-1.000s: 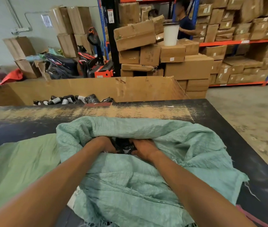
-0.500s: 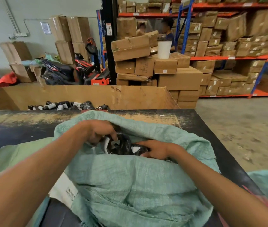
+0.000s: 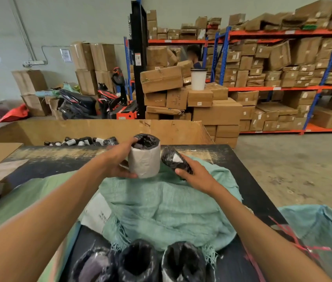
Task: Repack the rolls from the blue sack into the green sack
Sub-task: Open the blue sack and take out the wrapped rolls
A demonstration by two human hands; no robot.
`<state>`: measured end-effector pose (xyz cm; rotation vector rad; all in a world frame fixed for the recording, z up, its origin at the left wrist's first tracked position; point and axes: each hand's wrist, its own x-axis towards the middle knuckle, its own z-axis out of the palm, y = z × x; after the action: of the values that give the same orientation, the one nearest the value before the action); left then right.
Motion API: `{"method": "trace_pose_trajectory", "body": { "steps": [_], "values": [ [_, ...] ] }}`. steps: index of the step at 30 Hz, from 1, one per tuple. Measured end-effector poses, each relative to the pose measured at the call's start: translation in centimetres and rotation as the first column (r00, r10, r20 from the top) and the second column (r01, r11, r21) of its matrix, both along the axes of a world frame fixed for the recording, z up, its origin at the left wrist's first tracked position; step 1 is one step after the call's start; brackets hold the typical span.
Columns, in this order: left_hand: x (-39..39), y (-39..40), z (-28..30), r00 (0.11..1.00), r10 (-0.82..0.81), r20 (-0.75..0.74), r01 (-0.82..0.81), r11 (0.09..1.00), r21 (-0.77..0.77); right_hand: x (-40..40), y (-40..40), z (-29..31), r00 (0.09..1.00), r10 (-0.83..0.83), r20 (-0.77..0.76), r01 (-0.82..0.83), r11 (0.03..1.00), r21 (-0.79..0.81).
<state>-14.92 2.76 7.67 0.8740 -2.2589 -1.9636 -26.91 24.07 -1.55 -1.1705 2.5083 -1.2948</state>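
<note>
Both hands are now lifted out of the teal sack (image 3: 161, 208): the left hand (image 3: 118, 159) is gripping an upright white-wrapped roll (image 3: 144, 159), while the right hand (image 3: 197, 176) is clutching a black-wrapped roll (image 3: 174, 159) above the tabletop (image 3: 248, 180).

Sack (image 3: 167, 208): woven cloth-like weave, matt pale teal, frayed at its near edge. On the sack, the roll (image 3: 144, 159) in the left hand (image 3: 118, 161) has a matt grey paper-like wrap with glossy black film on top. Roll (image 3: 174, 160) beside it: glossy black film, possibly plastic. Table (image 3: 242, 180) beneath: dark, scuffed.
</note>
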Motion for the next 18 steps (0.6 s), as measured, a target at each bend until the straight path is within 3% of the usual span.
{"method": "trace_pose_trajectory", "body": {
  "steps": [7,14,18],
  "values": [
    [9.5,-0.6,-1.4,1.000,0.027,0.007,-0.028,1.000,0.014,9.0,2.7,3.0,0.991,0.137,0.003,-0.136,0.987,-0.091],
    [18.5,-1.7,-3.9,0.991,-0.129,0.039,0.128,0.992,0.017,18.0,5.3,1.5,0.991,0.129,-0.043,-0.131,0.991,-0.027],
    [22.2,-2.7,-5.0,0.981,-0.177,0.083,0.181,0.982,-0.049,22.6,6.8,0.8,0.981,0.177,-0.084,-0.166,0.978,0.125]
  ]
}}
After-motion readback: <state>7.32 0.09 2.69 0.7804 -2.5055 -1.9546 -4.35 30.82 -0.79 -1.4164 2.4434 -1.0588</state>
